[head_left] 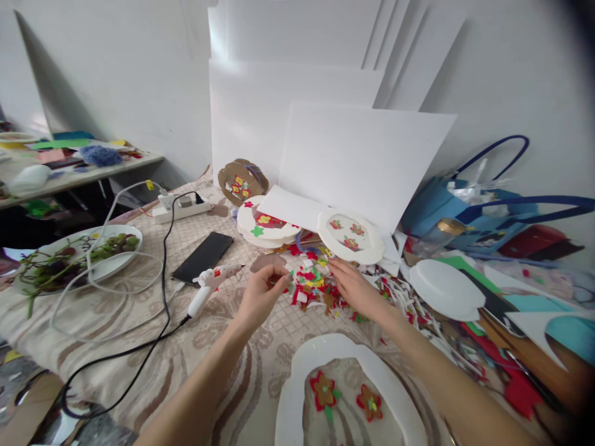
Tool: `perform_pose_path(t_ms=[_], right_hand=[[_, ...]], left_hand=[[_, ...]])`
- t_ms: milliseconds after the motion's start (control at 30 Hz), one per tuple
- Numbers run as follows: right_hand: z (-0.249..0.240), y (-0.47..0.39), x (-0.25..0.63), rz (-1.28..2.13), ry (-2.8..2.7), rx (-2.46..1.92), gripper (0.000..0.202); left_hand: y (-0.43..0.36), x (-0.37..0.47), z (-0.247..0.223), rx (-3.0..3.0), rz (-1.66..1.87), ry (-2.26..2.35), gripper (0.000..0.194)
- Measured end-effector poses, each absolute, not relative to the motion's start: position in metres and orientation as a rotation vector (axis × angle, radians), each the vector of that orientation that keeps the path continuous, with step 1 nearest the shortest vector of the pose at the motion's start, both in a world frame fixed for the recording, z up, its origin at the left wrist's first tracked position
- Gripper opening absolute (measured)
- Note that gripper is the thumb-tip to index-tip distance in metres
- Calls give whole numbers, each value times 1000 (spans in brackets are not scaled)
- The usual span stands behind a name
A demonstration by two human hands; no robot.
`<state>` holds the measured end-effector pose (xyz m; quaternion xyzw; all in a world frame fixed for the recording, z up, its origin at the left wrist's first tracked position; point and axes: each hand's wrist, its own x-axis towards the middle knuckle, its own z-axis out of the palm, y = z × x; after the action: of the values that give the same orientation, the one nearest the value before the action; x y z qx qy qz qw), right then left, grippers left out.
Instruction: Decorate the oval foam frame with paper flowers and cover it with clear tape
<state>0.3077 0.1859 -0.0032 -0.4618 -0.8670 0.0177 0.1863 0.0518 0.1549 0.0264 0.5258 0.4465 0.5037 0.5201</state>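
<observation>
My left hand (264, 292) is closed in a pinch at the left edge of a pile of small coloured scraps (309, 291). A small green piece (291, 280) shows at its fingertips. My right hand (352, 284), fingers stretched out and palm down, rests at the pile's right side. Below the hands lies a white scalloped frame (292, 396) with a clear middle bearing brown and red flowers (324, 391) with green leaves. Just behind my right hand another white frame (376, 249) with small flowers leans on white board.
A white glue gun (204, 291) with a black cord and a phone (203, 257) lie left. Further left are a grape plate (127, 257) and power strip (181, 210). White boards (362, 161) stand behind. At right are white discs (446, 288) and a blue bag (493, 226).
</observation>
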Motion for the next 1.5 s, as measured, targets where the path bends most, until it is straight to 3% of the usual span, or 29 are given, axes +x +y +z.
perform_pose_path(t_ms=[367,767,1033,1267,1500], right_hand=[[4,177,306,202,-2514,-1128,49],[2,187,313,122,-2470,-1154,47],[16,173,317,341,-2639,-1054,45],[13,175,319,222,-2480,-1123,39],[26,157,292,352,-2645,-1007,46]], left_hand=[[155,52,26,1274,1196,1084,21],[156,51,27,1284,1165,1107,24],[155,51,27,1302,1161,1116,23],[154,52,32,1309,1165,1133,24],[156,52,27,1278,1187,1096,24]])
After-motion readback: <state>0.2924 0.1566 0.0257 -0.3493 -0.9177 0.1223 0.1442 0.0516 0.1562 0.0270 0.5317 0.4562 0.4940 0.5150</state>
